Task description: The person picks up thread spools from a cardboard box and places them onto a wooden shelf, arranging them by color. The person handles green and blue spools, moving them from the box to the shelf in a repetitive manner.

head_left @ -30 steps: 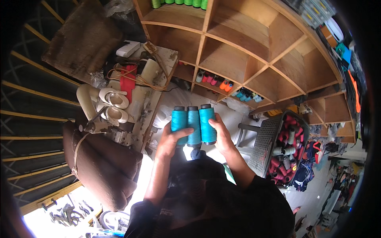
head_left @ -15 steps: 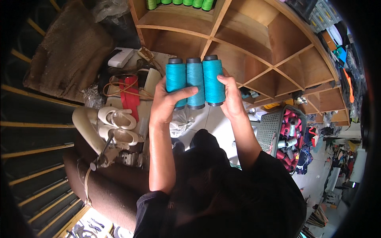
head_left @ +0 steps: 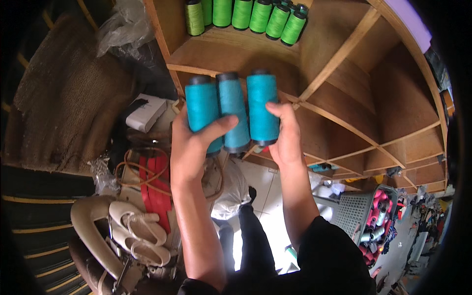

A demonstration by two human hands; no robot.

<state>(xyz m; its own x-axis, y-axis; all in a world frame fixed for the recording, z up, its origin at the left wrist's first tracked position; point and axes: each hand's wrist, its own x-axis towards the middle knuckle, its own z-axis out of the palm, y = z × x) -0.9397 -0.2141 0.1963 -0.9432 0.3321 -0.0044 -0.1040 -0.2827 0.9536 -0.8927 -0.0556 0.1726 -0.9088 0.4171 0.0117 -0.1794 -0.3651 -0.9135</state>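
Holds three teal thread spools (head_left: 231,101) in a row at the middle of the scene, before a wooden shelf unit (head_left: 339,53), with dark ends pointing to the far and near sides. Clasps the left spool (head_left: 202,105) and the middle spool (head_left: 232,110) together in the left hand (head_left: 191,150), with fingers partly closed and thumb laid across both, likely to stop two rounded bodies from slipping apart. Grips the right spool (head_left: 260,118) in the right hand (head_left: 287,132), with fingers partly closed around its right side and thumb pressed on top, probably to steady it in line with the others. Cannot tell how the fingers sit behind the spools, being hidden there. Leaves a narrow gap between middle and right, as would come from using two separate grips.

Visible at the far side, standing close together in a shelf compartment: green spools (head_left: 241,14), apparently lined up for easy reach. Heaped to the right in a grey basket (head_left: 352,211): pink and pale spools (head_left: 377,216), perhaps relying on its walls for containment. Resting to the left, near red straps (head_left: 160,179): cream shoes (head_left: 137,226), seemingly set side by side as a pair.
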